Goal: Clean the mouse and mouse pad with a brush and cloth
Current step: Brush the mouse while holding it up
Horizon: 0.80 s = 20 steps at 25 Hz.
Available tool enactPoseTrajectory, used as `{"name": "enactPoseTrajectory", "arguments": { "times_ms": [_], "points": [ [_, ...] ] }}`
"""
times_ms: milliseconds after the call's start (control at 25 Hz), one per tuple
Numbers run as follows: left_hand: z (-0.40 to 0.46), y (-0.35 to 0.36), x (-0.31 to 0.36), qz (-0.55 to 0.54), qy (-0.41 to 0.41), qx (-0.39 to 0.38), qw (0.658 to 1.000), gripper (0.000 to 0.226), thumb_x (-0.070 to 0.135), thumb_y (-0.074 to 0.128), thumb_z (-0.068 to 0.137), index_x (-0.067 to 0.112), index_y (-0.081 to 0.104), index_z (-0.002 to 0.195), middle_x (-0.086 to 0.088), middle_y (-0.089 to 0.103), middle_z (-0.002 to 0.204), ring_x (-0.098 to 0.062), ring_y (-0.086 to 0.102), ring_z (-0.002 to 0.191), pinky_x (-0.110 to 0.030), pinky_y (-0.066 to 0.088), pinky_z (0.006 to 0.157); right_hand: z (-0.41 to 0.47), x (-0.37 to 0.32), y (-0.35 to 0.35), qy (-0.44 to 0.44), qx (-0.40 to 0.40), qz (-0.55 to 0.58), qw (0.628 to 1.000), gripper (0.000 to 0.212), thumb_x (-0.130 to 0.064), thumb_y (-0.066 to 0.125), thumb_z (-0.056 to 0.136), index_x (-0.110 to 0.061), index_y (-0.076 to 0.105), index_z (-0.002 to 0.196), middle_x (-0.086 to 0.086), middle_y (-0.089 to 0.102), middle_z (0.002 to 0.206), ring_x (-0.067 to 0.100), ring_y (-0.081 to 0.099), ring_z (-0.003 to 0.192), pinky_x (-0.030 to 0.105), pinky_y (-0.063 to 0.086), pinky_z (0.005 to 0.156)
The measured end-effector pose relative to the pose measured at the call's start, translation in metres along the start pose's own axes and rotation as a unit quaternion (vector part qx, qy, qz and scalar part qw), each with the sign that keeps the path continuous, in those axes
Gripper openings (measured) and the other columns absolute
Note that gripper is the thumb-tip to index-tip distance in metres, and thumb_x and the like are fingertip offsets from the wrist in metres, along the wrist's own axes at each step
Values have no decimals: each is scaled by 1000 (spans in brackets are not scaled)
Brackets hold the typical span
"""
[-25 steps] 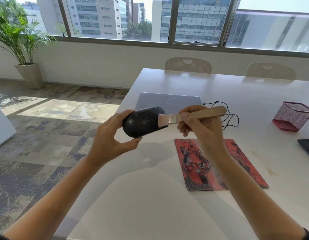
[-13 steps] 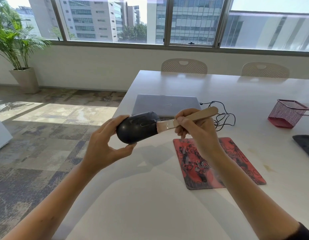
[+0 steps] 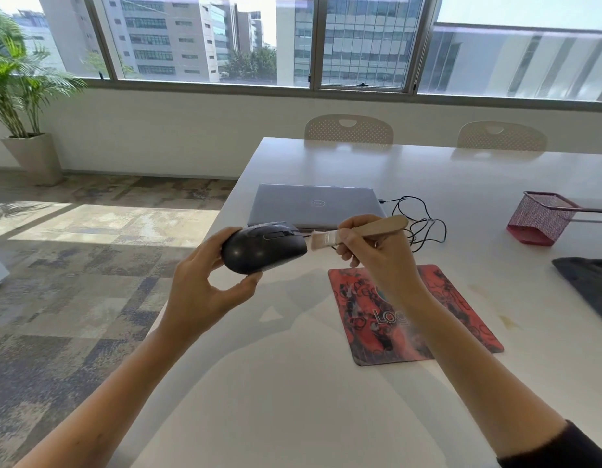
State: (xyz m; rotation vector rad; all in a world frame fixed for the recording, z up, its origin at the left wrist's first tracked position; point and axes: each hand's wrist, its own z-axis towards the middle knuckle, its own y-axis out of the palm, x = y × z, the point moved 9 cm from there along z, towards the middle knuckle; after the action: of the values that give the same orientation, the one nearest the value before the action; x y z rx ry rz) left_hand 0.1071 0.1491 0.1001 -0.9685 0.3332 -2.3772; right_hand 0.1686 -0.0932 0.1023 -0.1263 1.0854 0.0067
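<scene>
While my left hand (image 3: 205,292) curls round the glossy black computer mouse (image 3: 264,247) above the white table (image 3: 292,400), my right hand (image 3: 377,255) pinches the wooden-handled flat brush (image 3: 357,232), bristles just beside the mouse; the red patterned mouse pad (image 3: 461,319) lies below.

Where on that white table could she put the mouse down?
Bare table lies in front of the mouse pad and between its right edge and the dark cloth. Crowded: laptop and tangled cable behind the pad.
</scene>
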Motion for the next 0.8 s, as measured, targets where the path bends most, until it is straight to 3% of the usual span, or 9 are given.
{"name": "enactPoseTrajectory", "arguments": {
  "times_ms": [240,440,520,600,680,800],
  "points": [
    [9,22,2,1,-52,6,999,53,38,74,72,24,56,120,9,66,107,-8,63,94,-7,47,81,-5,16,-28,30,-3,12,999,7,-7,65,87,-3,67,93,10,70,68,18,66,58,23,53,51],
    [10,68,-1,54,-85,-22,995,49,34,76,75,24,56,119,13,63,102,-2,59,88,0,40,71,-6,15,-76,7,46,-28,998,9,-8,65,88,-9,69,96,8,73,78,23,71,69,28,59,61],
    [7,86,-8,65,-110,-49,991,49,35,75,77,23,55,119,10,65,103,-4,60,90,-6,42,75,-12,21,-92,12,45,-30,998,14,-4,64,87,-14,70,95,5,74,83,21,71,76,25,58,63],
    [5,102,-13,83,-139,-62,985,50,37,74,77,24,54,120,9,64,102,-9,60,94,-23,46,82,-17,27,-105,14,23,-36,999,24,3,63,85,-18,70,95,2,74,90,19,71,84,23,57,66],
    [4,114,-15,133,-168,-67,974,51,44,71,76,28,52,121,12,59,99,-13,54,100,-33,36,83,-21,35,-115,29,1,-6,1000,33,10,59,85,-17,69,100,4,73,95,21,70,89,26,58,72],
    [1,131,-15,190,-204,-82,957,54,57,65,74,33,51,121,14,56,103,-18,45,108,-35,24,80,-25,48,-133,79,-15,59,995,44,17,45,89,-15,68,109,11,71,105,22,68,99,31,58,80]
  ]
}}
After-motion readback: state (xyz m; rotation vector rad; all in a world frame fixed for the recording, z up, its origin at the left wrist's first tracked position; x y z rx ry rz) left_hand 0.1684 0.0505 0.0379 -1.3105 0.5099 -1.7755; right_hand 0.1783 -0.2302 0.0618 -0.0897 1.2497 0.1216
